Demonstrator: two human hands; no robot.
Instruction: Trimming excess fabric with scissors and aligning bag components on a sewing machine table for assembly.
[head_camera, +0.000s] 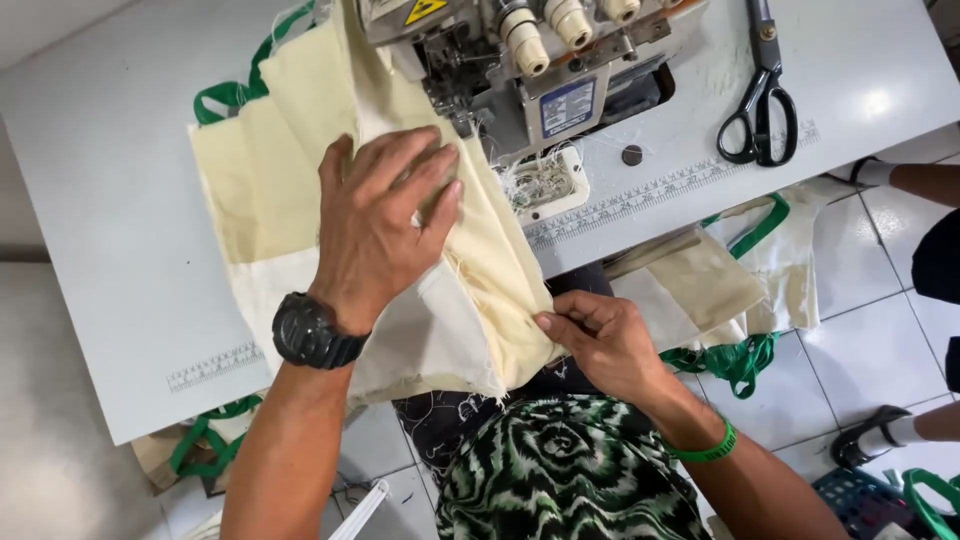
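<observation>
Left hand (385, 215), black watch (312, 332) at the wrist, is spread flat with fingers open and pressed on the cream fabric (290, 180); nothing is gripped. Right hand (600, 340), green wristband (708, 448) on, is closed in a pinch on the fabric's folded edge at the near table (110, 250) rim. Fabric with green handles (235, 92) is laid across the table and fed under the sewing machine (530, 70); black scissors (762, 95) are placed well apart on the right, more cream-and-green bags (740, 290) are piled on the floor.

Bright, even daylight, sharp focus, glare on the white table (880, 100), soft shadows.
</observation>
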